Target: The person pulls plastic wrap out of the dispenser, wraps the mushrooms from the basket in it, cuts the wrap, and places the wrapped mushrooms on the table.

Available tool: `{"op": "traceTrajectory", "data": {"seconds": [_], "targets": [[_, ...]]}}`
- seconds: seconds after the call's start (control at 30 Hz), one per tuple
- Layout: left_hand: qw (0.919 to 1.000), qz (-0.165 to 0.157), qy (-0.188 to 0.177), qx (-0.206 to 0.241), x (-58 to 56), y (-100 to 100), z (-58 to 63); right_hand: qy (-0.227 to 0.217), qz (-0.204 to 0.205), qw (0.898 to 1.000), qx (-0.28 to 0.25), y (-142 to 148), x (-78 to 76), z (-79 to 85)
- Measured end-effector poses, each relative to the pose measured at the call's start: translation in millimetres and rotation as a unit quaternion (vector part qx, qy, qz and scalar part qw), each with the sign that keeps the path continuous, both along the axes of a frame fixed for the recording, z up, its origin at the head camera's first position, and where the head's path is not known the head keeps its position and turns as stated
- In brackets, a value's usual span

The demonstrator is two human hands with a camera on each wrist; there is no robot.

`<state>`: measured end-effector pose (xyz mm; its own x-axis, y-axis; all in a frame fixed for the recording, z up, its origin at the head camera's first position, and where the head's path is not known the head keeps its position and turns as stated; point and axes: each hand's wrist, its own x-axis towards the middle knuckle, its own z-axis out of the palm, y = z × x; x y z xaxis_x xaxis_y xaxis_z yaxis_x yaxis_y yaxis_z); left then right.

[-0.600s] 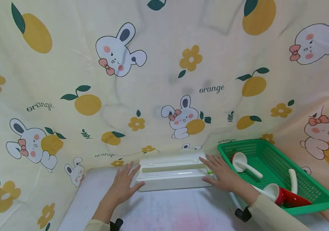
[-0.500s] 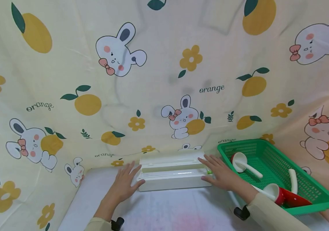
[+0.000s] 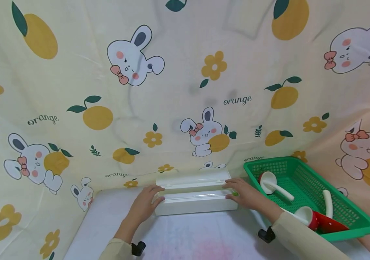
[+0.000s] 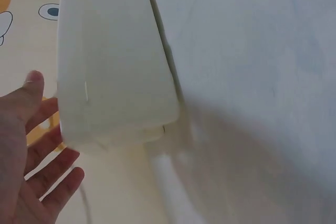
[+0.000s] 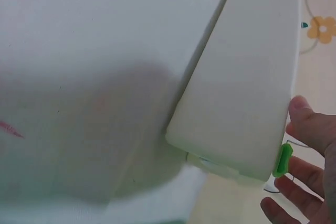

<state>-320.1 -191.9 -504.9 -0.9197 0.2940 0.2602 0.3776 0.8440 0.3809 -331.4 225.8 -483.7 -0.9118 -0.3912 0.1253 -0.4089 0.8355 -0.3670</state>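
Note:
A long white cling film dispenser (image 3: 196, 207) sits on the table with its lid (image 3: 191, 177) raised at the back and a shiny clear roll (image 3: 196, 195) inside. A small green cutter slide (image 5: 283, 160) sticks out at its right end. My left hand (image 3: 143, 204) is at the left end, thumb by the front rim and fingers toward the back. In the left wrist view the thumb stands off the rim, fingers spread round the corner. My right hand (image 3: 245, 194) is at the right end, thumb tip right at the rim, fingers loosely bent beside the green slide.
On the right stands a green plastic basket (image 3: 355, 233) with red-and-white ladle-like utensils (image 3: 271, 184) and a red spotted piece (image 3: 329, 222). A patterned cloth (image 3: 172, 108) rises behind the white table (image 3: 185, 238). A black wrist mount (image 3: 267, 234) hangs under the right sleeve.
Both hands have moved slightly inward over the dispenser's ends, and their fingers, spread before, are more bent. The dispenser and basket have stayed in place.

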Motion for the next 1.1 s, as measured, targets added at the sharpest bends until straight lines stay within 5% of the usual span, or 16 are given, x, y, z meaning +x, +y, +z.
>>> {"op": "traceTrajectory", "data": {"seconds": [0.13, 0.53, 1.1], "targets": [[0.9998, -0.002, 0.0, 0.018, -1.6, 6.3, 0.2, 0.0, -0.002, 1.0, -0.011, -2.9, -2.2, -0.6], [0.9966, 0.023, 0.079, 0.006, -6.4, 17.9, -3.5, 0.032, -0.027, 0.999, -0.023, -10.4, -4.4, -3.6], [0.9949, 0.06, 0.081, -0.001, -9.4, 21.7, -6.1, 0.01, -0.074, 0.997, -0.028, -17.4, -10.7, -2.6]]}}
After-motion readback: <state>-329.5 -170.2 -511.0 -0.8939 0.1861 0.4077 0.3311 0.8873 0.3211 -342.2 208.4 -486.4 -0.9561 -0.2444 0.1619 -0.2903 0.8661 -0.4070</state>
